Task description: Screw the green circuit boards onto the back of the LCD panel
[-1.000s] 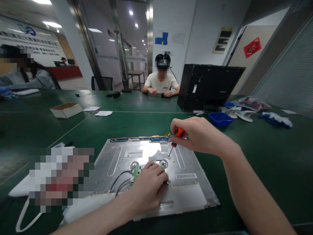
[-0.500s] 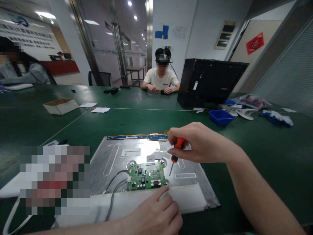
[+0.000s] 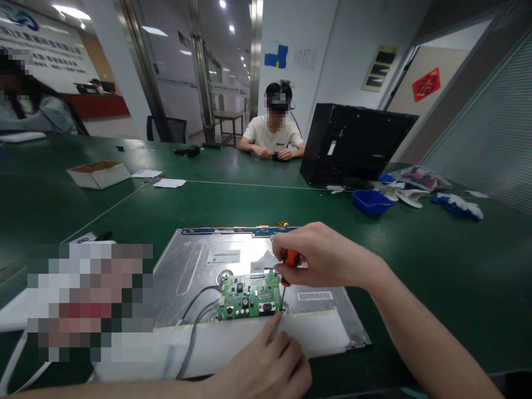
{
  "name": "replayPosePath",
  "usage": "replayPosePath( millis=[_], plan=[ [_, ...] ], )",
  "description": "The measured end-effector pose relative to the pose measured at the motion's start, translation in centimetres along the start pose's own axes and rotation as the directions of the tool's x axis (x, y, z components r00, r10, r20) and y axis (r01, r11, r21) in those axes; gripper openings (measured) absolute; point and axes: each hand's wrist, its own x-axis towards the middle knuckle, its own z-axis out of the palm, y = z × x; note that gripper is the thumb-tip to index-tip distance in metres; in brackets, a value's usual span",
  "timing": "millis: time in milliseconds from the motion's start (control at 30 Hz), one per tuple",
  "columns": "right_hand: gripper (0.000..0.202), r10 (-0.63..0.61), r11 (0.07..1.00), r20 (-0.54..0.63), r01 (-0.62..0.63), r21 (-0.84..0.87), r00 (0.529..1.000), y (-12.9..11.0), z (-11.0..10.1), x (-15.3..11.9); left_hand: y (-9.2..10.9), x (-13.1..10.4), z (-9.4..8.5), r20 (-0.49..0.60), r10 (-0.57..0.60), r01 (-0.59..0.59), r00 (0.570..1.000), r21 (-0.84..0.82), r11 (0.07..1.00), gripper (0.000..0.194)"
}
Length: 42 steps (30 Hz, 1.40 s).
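Note:
My right hand is closed round the orange and black handle of a screwdriver. Its shaft points down, with the tip at the lower right corner of a green circuit board. That board lies on a silvery metal panel, and grey cables run from its left side. My left hand rests over the white strip along the panel's near edge, index fingertip beside the same board corner, other fingers curled; whether they hold something is hidden.
Beyond the panel are a blue tray, a black monitor, gloves and an open cardboard box. A person sits across the green table, another at the far left. A blurred patch covers the left foreground.
My right hand has moved left and down with the screwdriver, whose tip has come to the board's corner. My left index finger has shifted slightly beside it. The view has shifted a little.

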Motion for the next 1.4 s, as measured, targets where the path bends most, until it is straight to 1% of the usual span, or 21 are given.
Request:
replayPosePath(
  millis=[133,233,300,467,633,800,933,1167,1333,1400],
  plan=[
    [0.009,0.013,1.000,0.000,-0.013,-0.017,1.000,0.1,0.1,0.1,0.0,0.0,-0.1,-0.005,-0.007,0.007,1.000,-0.012,1.000,0.010],
    [0.008,0.014,1.000,0.007,-0.014,-0.026,1.000,0.2,0.1,0.1,0.0,0.1,-0.3,0.023,-0.002,0.002,1.000,-0.018,1.000,0.017],
    [0.008,0.016,0.999,0.005,-0.015,-0.033,1.000,0.3,0.2,0.1,0.0,0.2,-0.3,0.021,-0.002,0.003,1.000,-0.026,1.000,0.020],
    [0.007,0.011,1.000,0.010,-0.011,-0.011,1.000,0.5,0.3,0.1,0.1,0.1,0.0,0.000,-0.010,0.010,1.000,-0.028,1.000,0.021],
    [0.007,0.009,1.000,0.014,-0.009,-0.014,1.000,0.5,0.4,0.3,0.0,0.0,0.1,0.004,0.001,-0.001,1.000,-0.026,1.000,0.019],
    [0.007,0.002,1.000,0.012,-0.001,-0.024,1.000,0.1,0.3,0.2,0.1,0.0,0.0,0.022,-0.002,0.003,1.000,-0.020,1.000,0.022],
    [0.005,0.009,1.000,0.035,-0.008,-0.022,0.999,-0.4,0.1,0.1,0.1,0.0,0.0,0.044,-0.002,0.003,0.999,-0.019,1.000,0.023],
    [0.004,0.008,0.997,0.044,-0.005,-0.078,0.999,-0.9,0.1,0.1,0.2,0.0,-0.3,0.077,-0.008,0.009,0.997,-0.019,1.000,0.029],
    [0.006,0.029,0.994,0.053,-0.023,-0.108,0.998,-1.3,0.0,0.0,0.4,0.0,-0.2,0.051,-0.034,0.034,0.998,0.003,0.999,0.032],
    [0.008,0.036,0.992,0.062,-0.028,-0.121,0.997,-1.5,0.0,0.0,0.5,-0.1,-0.2,0.056,-0.037,0.037,0.998,0.009,0.999,0.032]
  ],
)
